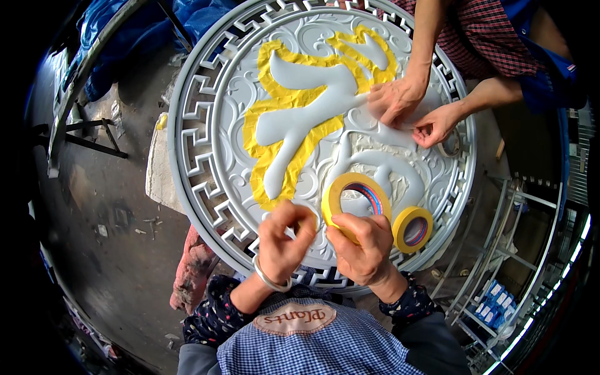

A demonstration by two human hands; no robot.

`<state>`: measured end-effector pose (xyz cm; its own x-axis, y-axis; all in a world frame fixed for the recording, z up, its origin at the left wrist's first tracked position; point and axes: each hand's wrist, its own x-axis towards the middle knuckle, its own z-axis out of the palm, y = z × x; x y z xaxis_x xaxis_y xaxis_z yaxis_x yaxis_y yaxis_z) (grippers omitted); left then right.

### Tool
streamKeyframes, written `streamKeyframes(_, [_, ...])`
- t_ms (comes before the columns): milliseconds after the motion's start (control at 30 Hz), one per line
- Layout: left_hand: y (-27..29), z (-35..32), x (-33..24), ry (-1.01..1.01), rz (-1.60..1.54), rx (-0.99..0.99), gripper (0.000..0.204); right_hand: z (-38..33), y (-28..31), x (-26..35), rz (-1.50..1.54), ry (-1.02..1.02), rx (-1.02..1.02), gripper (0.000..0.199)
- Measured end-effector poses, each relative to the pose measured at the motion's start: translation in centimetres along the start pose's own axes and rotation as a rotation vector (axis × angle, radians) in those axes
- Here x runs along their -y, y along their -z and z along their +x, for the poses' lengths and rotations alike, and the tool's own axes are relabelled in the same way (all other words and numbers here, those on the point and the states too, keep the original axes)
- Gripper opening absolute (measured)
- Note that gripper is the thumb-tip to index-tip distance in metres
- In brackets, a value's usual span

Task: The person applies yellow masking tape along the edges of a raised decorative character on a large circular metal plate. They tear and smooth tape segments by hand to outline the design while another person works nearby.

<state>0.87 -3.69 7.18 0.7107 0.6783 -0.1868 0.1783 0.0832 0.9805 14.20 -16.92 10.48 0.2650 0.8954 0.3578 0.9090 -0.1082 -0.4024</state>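
Right hand (365, 249) grips yellow masking tape roll (333, 199); left hand (281, 242) curled, blurred, hold unclear, sits nearer the yellow-edged raised character (299, 119), just ahead.

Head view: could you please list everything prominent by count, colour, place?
Carved panel: 1, grey, centre
Tape rolls: 2, yellow, right hand, panel edge
Tape strips: several, yellow, panel
Pale roll: 1, panel's right
Sheeting: uncounted, blue, upper left
Sack: 1, whitish, left
Cloth: 1, pink, lower left
Rack: 1, grey, right
Packages: several, blue, lower right
Co-worker's hands: 2, upper right
Apron: 1, blue, bottom
Left hand: 1, lower centre
Right hand: 1, lower centre
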Motion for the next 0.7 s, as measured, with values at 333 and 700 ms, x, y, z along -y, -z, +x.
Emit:
streamKeyframes(333, [0.8, 3.6, 1.9, 0.226, -0.44, 0.083, 0.032, -3.5, -2.9, -3.8, -0.102, -0.095, 0.158, 0.045])
streamKeyframes(700, [0.0, 4.8, 1.5, 0.295, -0.327, 0.213, 0.035, 0.2, -2.2, -4.8, 0.297, -0.369, 0.141, 0.041])
